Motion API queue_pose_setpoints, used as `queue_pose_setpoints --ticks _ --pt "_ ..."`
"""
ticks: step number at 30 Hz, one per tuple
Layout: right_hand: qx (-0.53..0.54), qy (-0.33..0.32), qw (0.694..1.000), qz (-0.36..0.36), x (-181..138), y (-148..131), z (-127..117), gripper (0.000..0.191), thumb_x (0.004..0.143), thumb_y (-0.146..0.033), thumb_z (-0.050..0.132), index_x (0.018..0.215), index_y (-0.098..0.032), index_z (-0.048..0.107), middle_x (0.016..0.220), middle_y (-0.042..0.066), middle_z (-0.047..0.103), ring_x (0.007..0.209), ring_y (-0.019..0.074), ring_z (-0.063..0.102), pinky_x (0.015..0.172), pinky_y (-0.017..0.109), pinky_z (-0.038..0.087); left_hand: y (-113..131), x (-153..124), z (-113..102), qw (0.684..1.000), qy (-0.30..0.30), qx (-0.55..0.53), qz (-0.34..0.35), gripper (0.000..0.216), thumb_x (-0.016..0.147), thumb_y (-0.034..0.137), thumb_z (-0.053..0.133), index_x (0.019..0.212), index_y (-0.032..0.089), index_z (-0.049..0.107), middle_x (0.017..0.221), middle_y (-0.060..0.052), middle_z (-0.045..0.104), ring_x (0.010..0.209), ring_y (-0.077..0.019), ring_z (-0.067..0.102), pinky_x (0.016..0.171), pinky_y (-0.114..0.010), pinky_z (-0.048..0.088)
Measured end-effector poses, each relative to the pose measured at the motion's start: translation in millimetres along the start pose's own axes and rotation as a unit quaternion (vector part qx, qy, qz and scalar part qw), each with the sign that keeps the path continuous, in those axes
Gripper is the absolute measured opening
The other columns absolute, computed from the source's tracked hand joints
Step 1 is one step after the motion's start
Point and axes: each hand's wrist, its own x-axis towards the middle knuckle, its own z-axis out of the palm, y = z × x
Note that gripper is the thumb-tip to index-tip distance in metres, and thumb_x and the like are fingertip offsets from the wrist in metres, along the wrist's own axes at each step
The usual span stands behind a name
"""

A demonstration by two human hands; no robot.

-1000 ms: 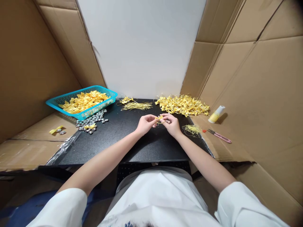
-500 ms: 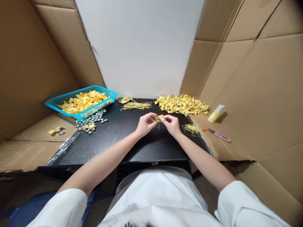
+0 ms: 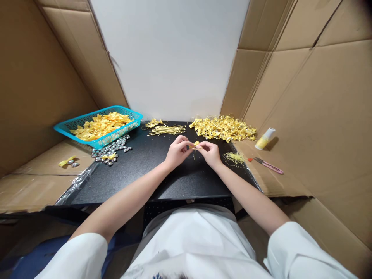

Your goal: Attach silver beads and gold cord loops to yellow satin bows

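Between my hands, above the middle of the black tabletop (image 3: 136, 166), is a small yellow ribbon bow (image 3: 196, 143). My left hand (image 3: 178, 150) pinches it from the left, thumb and forefinger closed. From the other side my right hand (image 3: 210, 152) grips the same bow with its fingertips. A thin yellow strand (image 3: 194, 155) hangs down below the fingers. Part of the bow is hidden behind the fingertips. Beyond my hands lies a bundle of gold ties (image 3: 167, 130), and a heap of yellow bows (image 3: 225, 128) with thin loops sits to its right.
At the left stands a turquoise basket (image 3: 100, 142) of yellow bows, with silver bells or beads (image 3: 114, 145) beside it. On the right are thread clippings (image 3: 235, 158), pink-handled snips (image 3: 270, 166) and a thread cone (image 3: 265, 139). Cardboard walls (image 3: 319, 116) enclose both sides.
The bow has turned slightly between my fingertips, and my left hand's fingers have shifted on it. Otherwise the table's contents stay the same; the view has moved a little.
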Motion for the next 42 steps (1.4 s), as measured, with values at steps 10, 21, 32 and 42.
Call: queue_pose_setpoints --ticks 10,21,32,42 --pt "0.02 0.01 0.998 -0.054 2 6 1 0.022 0.071 -0.041 0.068 0.07 -0.019 0.068 0.077 0.005 0.072 0.073 0.0199 0.066 0.07 0.032 0.053 -5 2 2 0.998 0.033 -0.048 0.005 0.012 0.074 0.03 0.074 0.078 0.019 0.071 0.084 -0.002 0.055 0.062 -0.0066 0.048 0.054 -0.019 0.043" --pt "0.009 0.028 0.995 -0.095 2 8 1 0.019 0.075 -0.037 0.066 0.07 -0.019 0.069 0.074 0.005 0.071 0.069 0.0185 0.066 0.067 0.032 0.054 -15 0 17 0.957 -0.032 -0.243 -0.152 0.031 0.079 0.04 0.065 0.093 0.012 0.064 0.076 -0.004 0.067 0.057 -0.0108 0.061 0.053 -0.025 0.055" --pt "-0.017 0.035 0.99 -0.139 1 4 -2 0.018 0.075 -0.036 0.067 0.068 -0.02 0.069 0.091 0.009 0.07 0.085 0.0213 0.067 0.074 0.037 0.057 -7 2 11 0.94 -0.003 -0.285 -0.187 0.041 0.066 0.049 0.079 0.081 0.011 0.071 0.065 -0.004 0.069 0.052 -0.0103 0.059 0.054 -0.024 0.05" --pt "-0.032 0.039 0.989 -0.136 2 6 -2 0.023 0.076 -0.041 0.068 0.067 -0.02 0.068 0.081 0.007 0.07 0.076 0.02 0.066 0.069 0.035 0.057 -7 2 13 0.939 0.012 -0.281 -0.196 0.038 0.062 0.045 0.081 0.078 0.012 0.071 0.065 -0.004 0.069 0.054 -0.0102 0.059 0.055 -0.022 0.05"
